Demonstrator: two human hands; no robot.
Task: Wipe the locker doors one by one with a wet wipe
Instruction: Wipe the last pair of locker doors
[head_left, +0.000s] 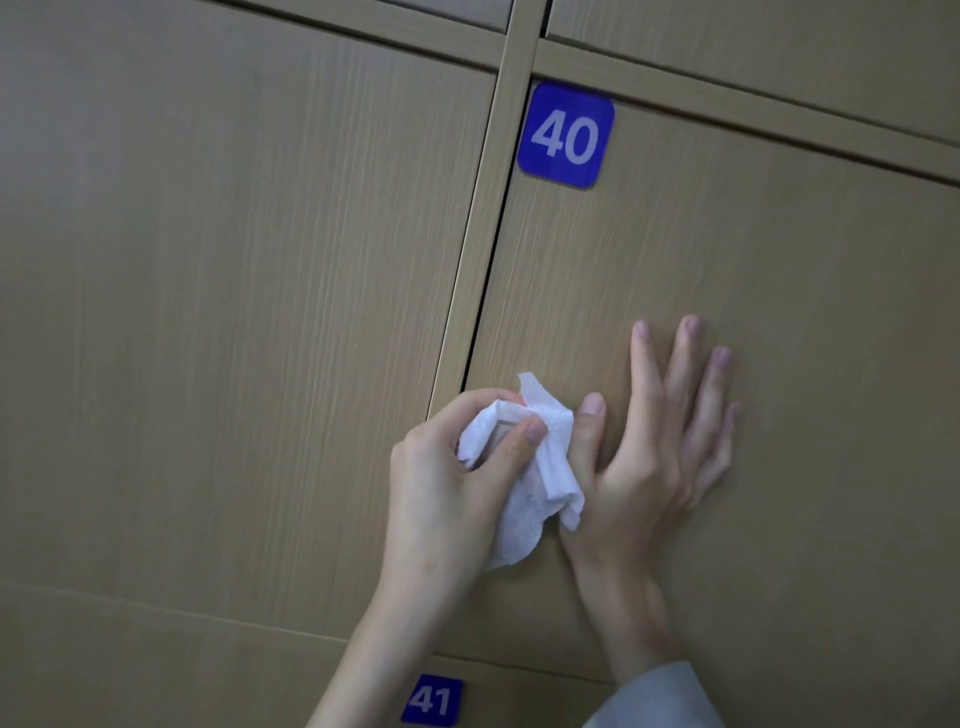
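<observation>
I stand before a bank of lockers, the sort found in a changing room or a shared storage area. Wood-grain doors (234, 312) fill the whole frame, set apart by narrow frame strips (483, 234). Blue plates number them: 40 (565, 136) at upper centre, 41 (431, 700) at the bottom edge.

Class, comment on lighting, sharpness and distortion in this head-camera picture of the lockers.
Head view: dim, even light, no glare; faint shadow under the right hand; locker 40 label readable, the wet wipe slightly soft; door edges bow and tilt from the wide lens.
</observation>
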